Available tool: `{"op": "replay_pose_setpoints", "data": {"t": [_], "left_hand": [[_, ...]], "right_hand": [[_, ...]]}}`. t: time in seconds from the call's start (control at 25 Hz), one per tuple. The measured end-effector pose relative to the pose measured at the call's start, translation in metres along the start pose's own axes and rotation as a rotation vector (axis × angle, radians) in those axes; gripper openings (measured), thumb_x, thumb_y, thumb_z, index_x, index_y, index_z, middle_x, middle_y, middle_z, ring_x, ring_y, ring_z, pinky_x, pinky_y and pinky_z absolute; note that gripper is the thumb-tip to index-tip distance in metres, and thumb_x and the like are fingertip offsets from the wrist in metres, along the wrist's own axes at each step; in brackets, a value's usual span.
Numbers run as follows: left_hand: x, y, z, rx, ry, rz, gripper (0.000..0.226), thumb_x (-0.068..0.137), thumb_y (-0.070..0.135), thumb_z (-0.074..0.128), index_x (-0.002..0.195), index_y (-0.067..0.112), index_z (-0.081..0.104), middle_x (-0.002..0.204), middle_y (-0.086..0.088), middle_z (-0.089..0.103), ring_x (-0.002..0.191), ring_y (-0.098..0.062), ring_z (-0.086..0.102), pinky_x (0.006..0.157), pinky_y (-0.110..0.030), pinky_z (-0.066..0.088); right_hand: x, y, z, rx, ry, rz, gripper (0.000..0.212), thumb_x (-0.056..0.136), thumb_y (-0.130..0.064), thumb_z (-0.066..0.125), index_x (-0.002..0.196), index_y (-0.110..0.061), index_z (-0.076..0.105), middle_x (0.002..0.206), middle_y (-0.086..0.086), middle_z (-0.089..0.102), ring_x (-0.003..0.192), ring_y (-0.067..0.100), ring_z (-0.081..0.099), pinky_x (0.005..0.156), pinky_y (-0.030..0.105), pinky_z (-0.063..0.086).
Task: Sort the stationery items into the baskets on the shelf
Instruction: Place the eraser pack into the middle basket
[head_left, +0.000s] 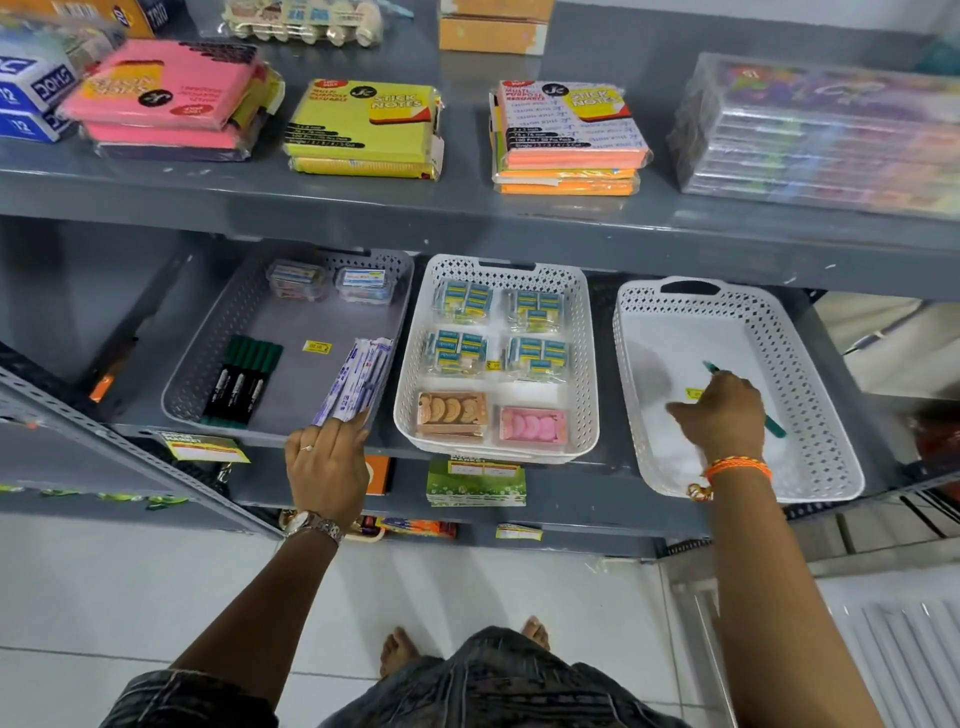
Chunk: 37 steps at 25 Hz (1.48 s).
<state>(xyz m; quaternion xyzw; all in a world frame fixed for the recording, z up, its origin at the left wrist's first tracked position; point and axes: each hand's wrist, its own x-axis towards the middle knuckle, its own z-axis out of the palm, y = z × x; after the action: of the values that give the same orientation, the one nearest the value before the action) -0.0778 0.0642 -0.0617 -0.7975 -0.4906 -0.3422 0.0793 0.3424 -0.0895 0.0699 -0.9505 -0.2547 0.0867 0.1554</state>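
Three baskets sit on the middle shelf. The grey basket (208, 358) on the left holds black-green markers (244, 379), two small clear boxes and a bundle of white-purple pens (358, 379). My left hand (327, 467) grips the near end of that pen bundle at the basket's front rim. The middle white basket (587, 364) holds several eraser packs. The right white basket (810, 395) holds only a yellow price sticker. Inside that basket, my right hand (722, 415) is closed on a green pen (774, 426).
The upper shelf (467, 208) carries sticky-note packs in pink, yellow and orange, plus a clear wrapped stack at the right. Price tags hang on the shelf edge. A lower shelf holds small packs. White floor tiles and my bare feet lie below.
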Motion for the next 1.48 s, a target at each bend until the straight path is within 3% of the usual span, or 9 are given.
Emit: {"op": "replay_pose_setpoints", "data": {"t": [0.12, 0.32, 0.6, 0.76, 0.96, 1.08, 1.2, 1.32, 1.48], "left_hand": [[-0.001, 0.000, 0.001, 0.001, 0.013, 0.000, 0.017, 0.100, 0.023, 0.049, 0.112, 0.015, 0.057, 0.093, -0.015, 0.070, 0.076, -0.034, 0.057, 0.077, -0.042, 0.037], [-0.001, 0.001, 0.000, -0.010, 0.008, 0.005, 0.020, 0.101, 0.025, 0.047, 0.114, 0.013, 0.058, 0.096, -0.016, 0.070, 0.079, -0.035, 0.058, 0.078, -0.042, 0.038], [0.001, 0.004, -0.003, -0.017, 0.001, -0.007, 0.023, 0.101, 0.022, 0.048, 0.113, 0.010, 0.063, 0.097, -0.017, 0.071, 0.077, -0.036, 0.059, 0.077, -0.042, 0.039], [0.001, 0.006, -0.006, -0.018, 0.002, -0.014, 0.022, 0.101, 0.022, 0.045, 0.112, 0.010, 0.059, 0.095, -0.018, 0.070, 0.078, -0.037, 0.059, 0.077, -0.042, 0.040], [0.001, 0.007, -0.007, -0.023, -0.010, -0.020, 0.021, 0.100, 0.022, 0.048, 0.114, 0.011, 0.058, 0.098, -0.018, 0.071, 0.080, -0.037, 0.060, 0.079, -0.042, 0.041], [0.002, 0.008, -0.009, -0.015, -0.039, -0.036, 0.025, 0.101, 0.023, 0.047, 0.116, 0.009, 0.062, 0.100, -0.018, 0.071, 0.082, -0.037, 0.060, 0.081, -0.043, 0.040], [0.003, 0.010, -0.014, -0.015, -0.077, -0.045, 0.035, 0.105, 0.028, 0.040, 0.116, 0.006, 0.065, 0.102, -0.018, 0.071, 0.083, -0.038, 0.061, 0.081, -0.044, 0.042], [0.004, 0.012, -0.018, -0.011, -0.133, -0.067, 0.051, 0.108, 0.036, 0.028, 0.116, 0.005, 0.068, 0.103, -0.019, 0.072, 0.086, -0.039, 0.063, 0.083, -0.045, 0.045], [0.005, 0.014, -0.019, -0.003, -0.159, -0.090, 0.042, 0.104, 0.031, 0.039, 0.117, 0.005, 0.070, 0.106, -0.018, 0.073, 0.088, -0.039, 0.064, 0.085, -0.046, 0.046]], "right_hand": [[-0.003, 0.019, 0.005, -0.210, -0.084, 0.180, 0.052, 0.087, -0.024, 0.069, 0.129, 0.004, 0.056, 0.135, 0.029, 0.053, 0.127, 0.048, 0.048, 0.101, 0.049, 0.047], [-0.008, 0.031, 0.012, -0.118, -0.122, 0.259, 0.050, 0.095, -0.036, 0.059, 0.129, 0.000, 0.058, 0.133, 0.028, 0.055, 0.125, 0.046, 0.051, 0.099, 0.049, 0.049], [-0.009, 0.029, 0.005, 0.115, -0.123, 0.285, 0.048, 0.055, -0.024, 0.088, 0.097, -0.004, 0.074, 0.103, 0.018, 0.074, 0.096, 0.033, 0.071, 0.083, 0.036, 0.055], [-0.019, 0.022, 0.002, 0.275, -0.006, 0.238, 0.043, 0.052, -0.031, 0.093, 0.090, -0.016, 0.080, 0.093, 0.007, 0.080, 0.082, 0.023, 0.070, 0.086, 0.030, 0.052], [-0.028, -0.009, -0.012, 0.445, 0.142, -0.102, 0.047, 0.055, -0.025, 0.094, 0.097, -0.011, 0.079, 0.092, 0.012, 0.079, 0.083, 0.028, 0.074, 0.081, 0.038, 0.059], [-0.033, -0.046, -0.015, 0.349, -0.012, -0.467, 0.054, 0.064, -0.022, 0.091, 0.116, -0.018, 0.075, 0.105, 0.010, 0.074, 0.092, 0.027, 0.072, 0.088, 0.041, 0.059], [-0.041, -0.087, -0.004, 0.042, -0.249, -0.731, 0.055, 0.071, -0.028, 0.085, 0.125, -0.028, 0.070, 0.112, 0.010, 0.069, 0.103, 0.030, 0.067, 0.095, 0.037, 0.055], [-0.049, -0.112, 0.018, -0.166, -0.433, -0.800, 0.048, 0.070, -0.030, 0.083, 0.117, -0.024, 0.074, 0.114, 0.008, 0.068, 0.110, 0.030, 0.064, 0.094, 0.038, 0.056], [-0.053, -0.113, 0.042, -0.254, -0.454, -0.763, 0.055, 0.071, -0.036, 0.086, 0.119, -0.016, 0.070, 0.120, 0.008, 0.065, 0.113, 0.028, 0.061, 0.096, 0.037, 0.054]]}}
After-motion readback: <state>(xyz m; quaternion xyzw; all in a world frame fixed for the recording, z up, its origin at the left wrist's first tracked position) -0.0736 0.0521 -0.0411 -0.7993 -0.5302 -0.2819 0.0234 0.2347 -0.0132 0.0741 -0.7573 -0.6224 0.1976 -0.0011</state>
